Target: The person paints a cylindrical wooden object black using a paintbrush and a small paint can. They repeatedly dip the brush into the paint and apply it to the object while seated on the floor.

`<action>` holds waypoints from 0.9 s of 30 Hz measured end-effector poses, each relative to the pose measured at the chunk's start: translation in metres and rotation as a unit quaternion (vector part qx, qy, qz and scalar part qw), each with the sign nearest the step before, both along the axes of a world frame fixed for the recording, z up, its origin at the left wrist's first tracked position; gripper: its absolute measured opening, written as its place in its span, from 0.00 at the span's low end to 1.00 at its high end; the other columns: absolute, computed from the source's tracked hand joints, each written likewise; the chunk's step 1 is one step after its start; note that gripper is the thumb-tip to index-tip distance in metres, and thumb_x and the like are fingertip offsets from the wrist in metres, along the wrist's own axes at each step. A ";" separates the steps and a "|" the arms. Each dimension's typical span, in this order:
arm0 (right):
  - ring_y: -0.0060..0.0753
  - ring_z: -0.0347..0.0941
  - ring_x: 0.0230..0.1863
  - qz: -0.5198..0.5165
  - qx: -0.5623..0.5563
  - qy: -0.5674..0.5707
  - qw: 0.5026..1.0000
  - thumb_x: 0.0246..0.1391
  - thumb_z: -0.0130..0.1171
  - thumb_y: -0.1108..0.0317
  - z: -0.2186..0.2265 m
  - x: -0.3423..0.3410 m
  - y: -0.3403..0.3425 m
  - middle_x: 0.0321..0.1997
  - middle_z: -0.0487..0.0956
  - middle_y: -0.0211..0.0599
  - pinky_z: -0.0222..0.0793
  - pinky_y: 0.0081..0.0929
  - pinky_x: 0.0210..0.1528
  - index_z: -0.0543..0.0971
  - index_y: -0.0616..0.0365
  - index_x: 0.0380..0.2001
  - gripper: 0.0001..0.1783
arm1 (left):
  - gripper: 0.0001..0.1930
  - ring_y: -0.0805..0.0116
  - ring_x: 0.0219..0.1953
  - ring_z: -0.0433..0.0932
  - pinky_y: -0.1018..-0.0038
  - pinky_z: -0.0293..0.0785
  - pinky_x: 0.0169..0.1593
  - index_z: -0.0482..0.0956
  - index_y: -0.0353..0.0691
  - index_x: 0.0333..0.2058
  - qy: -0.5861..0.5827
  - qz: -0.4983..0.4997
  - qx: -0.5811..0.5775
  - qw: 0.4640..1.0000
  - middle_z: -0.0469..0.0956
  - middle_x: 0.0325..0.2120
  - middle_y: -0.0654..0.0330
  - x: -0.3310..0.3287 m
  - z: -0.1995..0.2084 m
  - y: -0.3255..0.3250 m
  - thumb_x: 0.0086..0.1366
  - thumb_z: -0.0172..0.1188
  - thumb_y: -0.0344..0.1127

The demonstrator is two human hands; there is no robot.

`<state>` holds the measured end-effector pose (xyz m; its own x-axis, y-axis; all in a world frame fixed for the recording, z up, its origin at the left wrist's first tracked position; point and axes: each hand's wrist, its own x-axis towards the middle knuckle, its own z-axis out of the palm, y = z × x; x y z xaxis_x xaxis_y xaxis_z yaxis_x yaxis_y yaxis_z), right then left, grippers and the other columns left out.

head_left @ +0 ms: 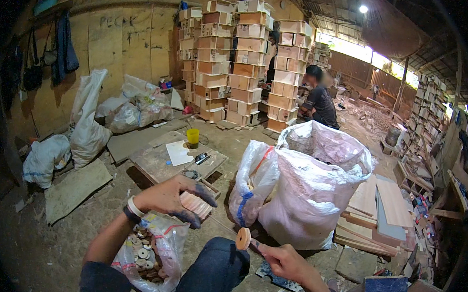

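My left hand (pixel 166 198), its fingertips stained dark, curls around a row of pale wooden discs (pixel 195 204) packed side by side. From that row a thin rod (pixel 223 224) runs toward my right hand. A single round wooden disc (pixel 243 239) with a small hole in its middle is at the tips of my right hand (pixel 289 265), whose fingers are closed. Whether the rod passes through this disc I cannot tell. Below my left forearm, beside my knee, a clear plastic bag (pixel 177 245) stands open with many loose wooden discs (pixel 143 253) inside.
A large white sack (pixel 311 200) and a smaller tied bag (pixel 248 187) stand ahead. A low wooden board (pixel 160 160) bears a yellow cup (pixel 193 136). Stacked wooden boxes (pixel 245 65) rise behind; a person (pixel 321 104) sits beside them. Plywood sheets (pixel 395 206) lie right.
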<state>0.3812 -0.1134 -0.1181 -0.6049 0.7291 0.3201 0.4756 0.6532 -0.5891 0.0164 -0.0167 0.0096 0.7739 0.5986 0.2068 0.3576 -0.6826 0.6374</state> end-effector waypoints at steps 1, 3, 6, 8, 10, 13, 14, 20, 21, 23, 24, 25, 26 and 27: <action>0.54 0.77 0.24 -0.011 -0.011 0.003 1.000 0.48 0.56 0.80 0.000 0.000 0.000 0.24 0.77 0.53 0.72 0.44 0.31 0.71 0.50 0.66 0.38 | 0.30 0.63 0.50 0.81 0.66 0.73 0.59 0.86 0.42 0.48 0.005 0.007 0.007 1.000 0.85 0.47 0.57 0.007 0.000 -0.003 0.45 0.83 0.45; 0.53 0.77 0.23 -0.019 -0.019 0.013 1.000 0.49 0.56 0.80 -0.002 -0.002 -0.001 0.24 0.77 0.52 0.72 0.43 0.31 0.71 0.51 0.66 0.38 | 0.38 0.62 0.55 0.79 0.65 0.70 0.63 0.82 0.39 0.53 0.041 -0.018 0.015 0.999 0.82 0.53 0.56 0.016 0.000 -0.001 0.44 0.83 0.49; 0.50 0.76 0.22 -0.021 -0.013 0.044 0.999 0.52 0.56 0.80 -0.007 -0.008 -0.003 0.23 0.76 0.52 0.72 0.39 0.30 0.70 0.51 0.67 0.36 | 0.45 0.60 0.61 0.75 0.63 0.67 0.67 0.75 0.36 0.60 -0.147 -0.054 -0.087 0.984 0.77 0.59 0.54 0.030 -0.015 0.002 0.44 0.82 0.51; 0.49 0.75 0.22 -0.035 -0.010 0.062 0.997 0.54 0.55 0.80 -0.008 -0.007 -0.003 0.22 0.75 0.52 0.72 0.37 0.30 0.70 0.52 0.67 0.34 | 0.42 0.58 0.64 0.72 0.59 0.64 0.70 0.69 0.36 0.64 -0.355 -0.082 -0.201 0.909 0.72 0.63 0.53 0.034 -0.020 0.009 0.56 0.75 0.51; 0.40 0.72 0.20 -0.060 -0.006 0.083 0.995 0.57 0.54 0.80 -0.007 -0.004 0.000 0.20 0.74 0.47 0.70 0.33 0.28 0.72 0.57 0.61 0.27 | 0.36 0.58 0.65 0.71 0.58 0.64 0.70 0.70 0.36 0.62 -0.473 -0.026 -0.306 0.826 0.72 0.62 0.53 0.040 -0.025 0.011 0.63 0.67 0.53; 0.27 0.68 0.19 -0.093 -0.004 0.105 0.990 0.60 0.53 0.80 -0.005 0.001 0.004 0.18 0.72 0.38 0.67 0.28 0.26 0.74 0.64 0.55 0.19 | 0.30 0.67 0.60 0.74 0.69 0.67 0.65 0.72 0.34 0.62 -0.390 0.051 -0.102 0.914 0.77 0.57 0.55 0.063 -0.039 -0.004 0.74 0.54 0.54; 0.27 0.68 0.20 -0.087 -0.002 0.105 0.991 0.61 0.53 0.80 -0.004 0.002 0.005 0.18 0.72 0.38 0.67 0.28 0.27 0.74 0.64 0.55 0.19 | 0.27 0.69 0.58 0.75 0.70 0.68 0.64 0.76 0.32 0.59 -0.348 0.028 -0.123 0.929 0.80 0.54 0.56 0.065 -0.037 -0.008 0.74 0.55 0.50; 0.26 0.69 0.22 -0.073 -0.051 0.098 0.991 0.63 0.54 0.78 0.001 0.016 0.007 0.22 0.75 0.38 0.69 0.27 0.29 0.75 0.59 0.57 0.19 | 0.19 0.70 0.53 0.78 0.72 0.71 0.61 0.83 0.30 0.51 -0.309 0.024 -0.156 0.938 0.83 0.50 0.56 0.089 -0.011 -0.016 0.72 0.60 0.42; 0.26 0.70 0.23 -0.071 -0.055 0.096 0.991 0.63 0.54 0.77 0.002 0.020 0.007 0.23 0.77 0.39 0.70 0.28 0.30 0.76 0.58 0.56 0.19 | 0.18 0.71 0.52 0.79 0.72 0.71 0.60 0.83 0.30 0.49 -0.304 0.016 -0.163 0.938 0.83 0.49 0.56 0.093 -0.005 -0.014 0.71 0.62 0.41; 0.35 0.74 0.27 -0.042 -0.051 0.074 0.995 0.62 0.55 0.76 0.002 0.029 0.010 0.27 0.79 0.45 0.72 0.33 0.34 0.78 0.58 0.55 0.17 | 0.14 0.70 0.48 0.82 0.71 0.75 0.56 0.87 0.31 0.43 -0.290 0.027 -0.147 0.945 0.86 0.44 0.58 0.106 0.000 -0.010 0.66 0.67 0.38; 0.44 0.77 0.31 -0.016 -0.044 0.053 0.998 0.61 0.56 0.75 0.002 0.034 0.012 0.31 0.81 0.50 0.74 0.37 0.37 0.79 0.59 0.53 0.17 | 0.13 0.70 0.47 0.82 0.71 0.75 0.55 0.87 0.32 0.42 -0.282 0.022 -0.088 0.955 0.86 0.43 0.57 0.111 0.001 -0.009 0.66 0.67 0.37; 0.54 0.81 0.35 0.012 -0.038 0.036 0.999 0.60 0.57 0.74 0.001 0.040 0.014 0.34 0.82 0.56 0.75 0.42 0.39 0.79 0.59 0.52 0.17 | 0.12 0.69 0.46 0.83 0.71 0.75 0.54 0.87 0.34 0.42 -0.263 0.022 -0.027 0.964 0.87 0.41 0.57 0.115 0.001 -0.007 0.65 0.68 0.36; 0.55 0.81 0.38 -0.052 -0.057 -0.072 0.994 0.60 0.57 0.73 0.001 0.046 0.014 0.37 0.82 0.56 0.75 0.43 0.41 0.80 0.58 0.52 0.17 | 0.11 0.69 0.44 0.83 0.71 0.76 0.53 0.88 0.35 0.41 -0.243 0.023 0.051 0.968 0.87 0.40 0.57 0.120 0.000 -0.006 0.64 0.68 0.35; 0.57 0.81 0.40 -0.113 -0.076 -0.175 0.975 0.60 0.58 0.73 0.001 0.052 0.015 0.39 0.82 0.57 0.76 0.45 0.43 0.81 0.58 0.52 0.17 | 0.09 0.68 0.41 0.84 0.71 0.76 0.50 0.88 0.37 0.39 -0.249 0.029 0.018 0.968 0.87 0.37 0.56 0.125 -0.004 -0.007 0.64 0.67 0.33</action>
